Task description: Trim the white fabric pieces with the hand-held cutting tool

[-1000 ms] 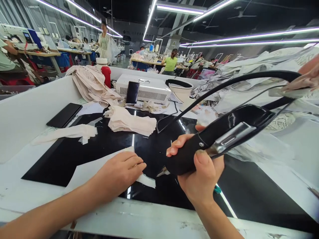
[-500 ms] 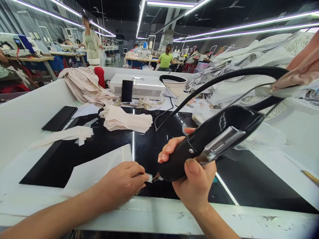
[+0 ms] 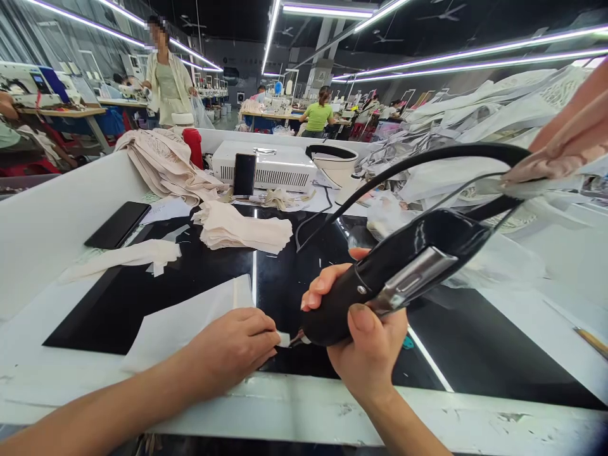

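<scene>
In the head view my right hand [image 3: 365, 342] is wrapped round a black handheld tool [image 3: 408, 253] with a metal lever, the thumb lying by the lever. A thick black hose [image 3: 427, 152] and a thin cord run from its rear end. The small metal tip [image 3: 298, 339] points left, close to a small white strip [image 3: 284, 339] pinched in the fingers of my left hand [image 3: 247, 339]. Whether tip and strip touch, I cannot tell. Beneath my left hand and forearm a white sheet [image 3: 185, 323] lies partly hidden on the black table panel [image 3: 104, 310].
Behind my hands lies a stack of cream fabric pieces [image 3: 242, 227]. Around it are a cream strip [image 3: 133, 254], a dark phone [image 3: 118, 225], another phone [image 3: 244, 175] propped against a white vented box [image 3: 266, 163], and piled fabric [image 3: 159, 161]. A person [image 3: 167, 79] stands beyond.
The rear of the black tool and its hose have shifted slightly left and down. My left hand still pinches the white strip beside the tip. The standing person appears nearer.
</scene>
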Available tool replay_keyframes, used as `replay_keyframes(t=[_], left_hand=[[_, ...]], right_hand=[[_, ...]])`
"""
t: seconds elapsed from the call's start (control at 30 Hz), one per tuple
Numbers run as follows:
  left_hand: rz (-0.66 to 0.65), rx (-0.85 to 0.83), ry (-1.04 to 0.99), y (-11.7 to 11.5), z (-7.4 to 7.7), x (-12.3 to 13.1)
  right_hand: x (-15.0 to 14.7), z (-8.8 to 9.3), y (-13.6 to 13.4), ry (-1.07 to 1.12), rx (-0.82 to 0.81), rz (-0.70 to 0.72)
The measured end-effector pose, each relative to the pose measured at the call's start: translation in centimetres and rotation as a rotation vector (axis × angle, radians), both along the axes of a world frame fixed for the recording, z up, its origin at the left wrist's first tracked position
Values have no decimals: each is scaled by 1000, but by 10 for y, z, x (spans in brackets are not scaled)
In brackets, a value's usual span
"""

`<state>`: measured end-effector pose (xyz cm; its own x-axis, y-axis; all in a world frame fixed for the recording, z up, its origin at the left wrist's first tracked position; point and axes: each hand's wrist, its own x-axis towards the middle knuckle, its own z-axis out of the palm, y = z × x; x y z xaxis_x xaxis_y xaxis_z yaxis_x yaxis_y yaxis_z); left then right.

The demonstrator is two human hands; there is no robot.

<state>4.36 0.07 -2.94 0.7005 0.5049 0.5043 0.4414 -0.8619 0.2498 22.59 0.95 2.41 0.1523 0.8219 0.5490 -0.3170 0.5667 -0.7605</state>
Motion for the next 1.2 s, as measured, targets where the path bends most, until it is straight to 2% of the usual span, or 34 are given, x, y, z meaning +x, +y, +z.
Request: replay_keyframes(t=[0.2,0.47,0.9,1.2], left_hand=[[-11,-5,-11,0,-2,-1],[-21,-39,10,-1,-3,-1],[-7,-34,22,-2,-3,-1],[-8,-10,66,-2,-1,-1]], right_hand=[[0,1,0,-7,-11,-21],[1,13,5,55,-22,-31],[-3,3,7,-29,-11,-84],[-2,-1,7,-65,13,-51]])
